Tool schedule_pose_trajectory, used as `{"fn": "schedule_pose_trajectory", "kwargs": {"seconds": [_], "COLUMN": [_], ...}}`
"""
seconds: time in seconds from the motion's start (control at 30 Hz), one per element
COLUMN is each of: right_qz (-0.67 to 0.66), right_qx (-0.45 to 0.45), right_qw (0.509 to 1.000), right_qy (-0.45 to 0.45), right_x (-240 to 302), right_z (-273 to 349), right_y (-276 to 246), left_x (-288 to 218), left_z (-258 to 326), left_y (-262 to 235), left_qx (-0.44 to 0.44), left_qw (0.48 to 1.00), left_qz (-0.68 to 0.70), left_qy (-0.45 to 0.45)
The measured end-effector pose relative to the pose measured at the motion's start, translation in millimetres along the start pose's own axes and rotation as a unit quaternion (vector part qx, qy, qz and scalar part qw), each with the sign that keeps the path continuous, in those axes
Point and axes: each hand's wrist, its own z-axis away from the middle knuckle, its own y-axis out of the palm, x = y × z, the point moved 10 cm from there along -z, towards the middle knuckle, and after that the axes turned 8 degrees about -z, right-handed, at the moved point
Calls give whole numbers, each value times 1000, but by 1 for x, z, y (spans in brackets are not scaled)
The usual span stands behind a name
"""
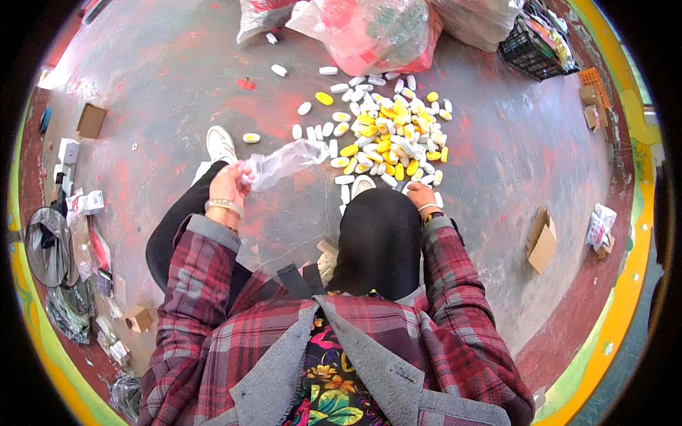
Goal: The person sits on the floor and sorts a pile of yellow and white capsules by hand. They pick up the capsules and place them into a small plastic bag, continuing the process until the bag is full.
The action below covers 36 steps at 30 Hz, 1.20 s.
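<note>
My left hand [231, 187] is closed on the edge of a clear plastic bag [290, 162], which stretches out to the right, thin and crumpled. On the floor in front of me lies a loose pile of small oval pieces [398, 135], some white, some yellow, some in both colours; their exact kind is too small to tell. At the near edge of that pile, beside my right knee, my right hand [424, 196] reaches down with its fingers curled. White pieces lie close around it, and what its fingertips hold is partly hidden.
Large stuffed plastic bags [369, 32] stand beyond the pile, with a black crate [533, 50] to their right. An open cardboard box [542, 240] is on the right floor. Boxes and a round dark item [51, 245] line the left wall. Single pieces [278, 70] lie scattered.
</note>
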Motion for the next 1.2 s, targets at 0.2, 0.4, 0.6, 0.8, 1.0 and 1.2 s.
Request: {"fn": "schedule_pose_trajectory", "kwargs": {"seconds": [0.2,0.4,0.6,0.8,1.0,1.2], "right_qz": [39,123,227,153,-547,-726], "right_qx": [-34,-63,-136,-80,86,229], "right_qw": [998,990,963,979,823,648], "right_qy": [-21,-19,49,106,132,8], "right_x": [-20,16,6,-19,-29,63], "right_z": [-24,-42,-65,-62,-42,-11], "right_y": [41,63,77,79,87,46], "left_x": [27,29,35,36,38,57], "left_z": [-5,0,4,3,2,-6], "left_y": [59,83,108,105,105,100], "left_qx": [46,45,80,73,67,94], "left_qw": [997,995,989,989,988,990], "left_qz": [-32,-62,-103,-109,-126,-81], "left_qy": [-49,-61,-70,-65,-54,-67]}}
